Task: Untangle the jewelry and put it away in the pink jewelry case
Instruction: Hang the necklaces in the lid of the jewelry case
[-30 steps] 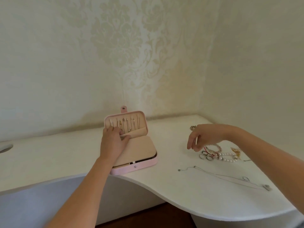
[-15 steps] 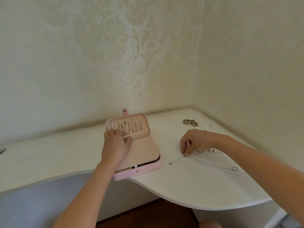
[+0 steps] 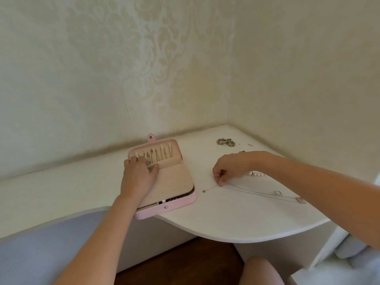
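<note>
The pink jewelry case lies open on the white corner desk, with several thin pieces hung in its raised lid. My left hand rests on the beige inner flap, fingertips at the lid's pocket edge. To the right, my right hand pinches a thin silver chain necklace near one end; the chain stretches right across the desk to a small pendant. A pearl bracelet peeks out just behind that hand.
A beaded bracelet lies near the corner by the wall. Wallpapered walls close the desk at the back and right. The desk's curved front edge runs below the case. A knee shows at the bottom.
My right hand has come down from above the jewelry pile onto the silver chain and pinched it. The view has shifted slightly. The left hand stays on the case.
</note>
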